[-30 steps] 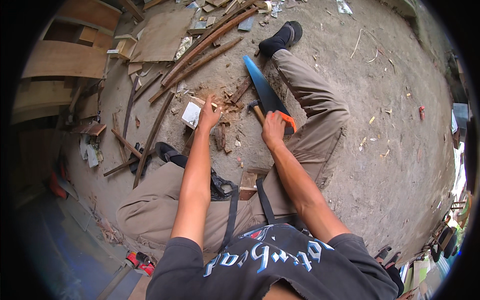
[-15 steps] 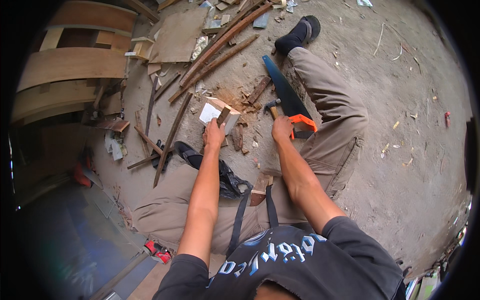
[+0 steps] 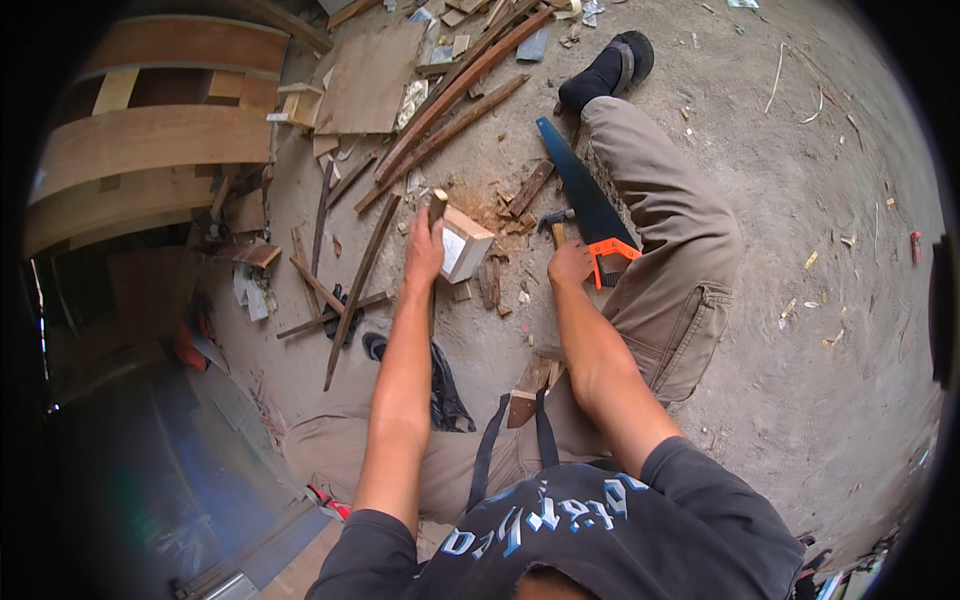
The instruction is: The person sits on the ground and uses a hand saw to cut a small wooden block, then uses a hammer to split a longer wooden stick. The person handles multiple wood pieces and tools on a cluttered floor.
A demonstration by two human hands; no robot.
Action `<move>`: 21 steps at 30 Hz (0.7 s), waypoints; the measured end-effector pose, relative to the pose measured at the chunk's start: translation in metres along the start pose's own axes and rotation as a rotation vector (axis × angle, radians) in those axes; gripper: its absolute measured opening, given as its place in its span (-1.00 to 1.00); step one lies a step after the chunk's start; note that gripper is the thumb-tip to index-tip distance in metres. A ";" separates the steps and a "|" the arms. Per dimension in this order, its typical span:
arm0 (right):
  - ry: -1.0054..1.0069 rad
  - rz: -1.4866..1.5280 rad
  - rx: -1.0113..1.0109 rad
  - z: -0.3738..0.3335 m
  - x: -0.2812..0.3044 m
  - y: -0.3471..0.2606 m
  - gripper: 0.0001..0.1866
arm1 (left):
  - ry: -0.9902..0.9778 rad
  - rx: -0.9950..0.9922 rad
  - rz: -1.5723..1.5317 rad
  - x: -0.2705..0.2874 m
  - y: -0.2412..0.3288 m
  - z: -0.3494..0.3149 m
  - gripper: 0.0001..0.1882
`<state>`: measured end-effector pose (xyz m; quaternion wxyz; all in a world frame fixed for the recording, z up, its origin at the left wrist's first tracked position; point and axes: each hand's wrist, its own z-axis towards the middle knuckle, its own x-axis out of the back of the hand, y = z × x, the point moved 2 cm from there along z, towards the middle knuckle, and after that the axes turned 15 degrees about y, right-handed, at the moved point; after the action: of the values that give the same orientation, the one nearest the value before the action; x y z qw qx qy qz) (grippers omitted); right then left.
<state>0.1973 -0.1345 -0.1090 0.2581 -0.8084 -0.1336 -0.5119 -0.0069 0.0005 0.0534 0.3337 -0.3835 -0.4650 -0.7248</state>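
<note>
My left hand (image 3: 425,250) is closed around a narrow wooden strip (image 3: 438,203), whose end sticks out beyond my fingers. Just right of that hand, a pale wooden block (image 3: 475,245) with a white paper on one face rests on the ground. My right hand (image 3: 571,263) grips a hammer (image 3: 558,233) by its wooden handle, the dark metal head pointing away from me. Beside the right hand lies a handsaw (image 3: 583,190) with a dark blade and an orange handle, close against my right leg; I cannot tell whether hand and handle touch.
Long brown wood strips (image 3: 465,92) and a plywood sheet (image 3: 370,78) lie at the far left. Wood scraps (image 3: 530,187) and sawdust are beyond the block. Slatted wooden furniture (image 3: 160,140) stands at the left. Between my legs is a wood piece (image 3: 527,390).
My left hand has brought the strip from across the block to its left side, and the block now sits turned differently. The right hand still holds the hammer. The whole view has shifted slightly.
</note>
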 end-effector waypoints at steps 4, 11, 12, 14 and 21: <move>0.021 -0.090 0.136 0.003 -0.010 -0.001 -0.69 | 0.119 0.103 -0.083 0.065 -0.033 0.023 -0.42; -0.184 0.016 0.198 0.010 -0.002 0.006 -0.32 | 0.509 0.197 -0.438 0.194 -0.098 0.023 -0.62; -0.227 0.072 0.172 0.010 -0.004 0.005 -0.29 | 0.578 0.241 -0.468 0.212 -0.104 0.024 -0.64; -0.067 -0.030 0.239 0.002 0.006 -0.001 -0.30 | 0.698 0.269 -0.550 0.242 -0.103 0.028 -0.63; 0.315 0.491 0.929 -0.056 0.091 -0.101 -0.35 | 0.989 0.486 -0.824 0.311 -0.123 0.005 -0.55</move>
<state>0.1466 -0.0864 0.0203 0.7168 -0.5301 -0.1127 -0.4387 -0.2593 0.0079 0.2727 0.2805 0.2862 -0.5153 -0.7576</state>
